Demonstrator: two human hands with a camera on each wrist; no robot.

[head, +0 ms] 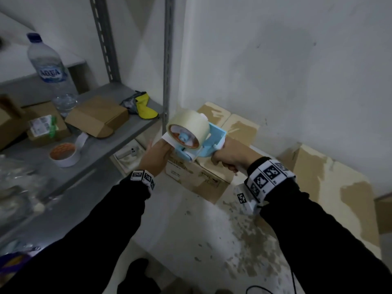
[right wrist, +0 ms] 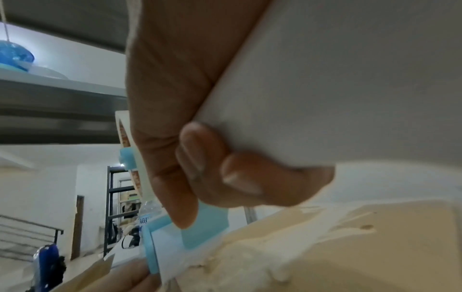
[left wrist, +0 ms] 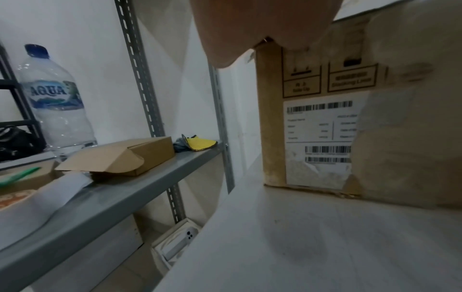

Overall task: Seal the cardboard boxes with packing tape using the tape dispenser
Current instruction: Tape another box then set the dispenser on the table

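Right hand: the right hand [head: 228, 157] is wrapped round the white handle of the dispenser [head: 198, 141], fingers fully curled.
Left hand: the left hand [head: 157, 154] pinches the front end of the dispenser, seemingly at the loose tape end; exactly what it holds is hidden.
Tape: the roll [head: 187, 129] sits on the blue frame, between the hands.
Box: the box [head: 197, 177] stands on the floor directly under the dispenser, just beyond both hands, beside the shelf [head: 89, 158].
Key relation: the dispenser's long axis runs left to right over the box top; the left hand is nearer the front end, likely to anchor the tape.
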